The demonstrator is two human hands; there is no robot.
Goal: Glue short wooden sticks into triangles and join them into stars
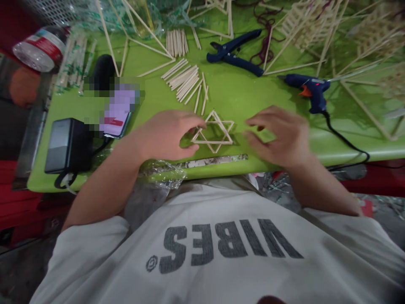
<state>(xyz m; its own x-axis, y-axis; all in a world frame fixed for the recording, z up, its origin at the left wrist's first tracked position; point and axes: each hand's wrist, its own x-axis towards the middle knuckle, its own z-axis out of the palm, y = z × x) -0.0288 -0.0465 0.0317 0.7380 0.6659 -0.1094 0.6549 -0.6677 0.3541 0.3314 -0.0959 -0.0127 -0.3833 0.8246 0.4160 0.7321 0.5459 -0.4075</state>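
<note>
A six-pointed star of thin wooden sticks lies on the green table, made of two crossed triangles. My left hand is at its left corner, thumb and fingers apart on either side. Whether those fingertips touch the sticks, I cannot tell. To the right of the star, my right hand hovers with its fingers curved and a gap to the thumb, holding nothing. Just beyond the star is a pile of loose short sticks.
Blue cutting pliers and a blue glue gun with a cord lie farther back. Large stick frames fill the back right. At left are a phone, a black box and a bottle. A patterned strip runs along the front edge.
</note>
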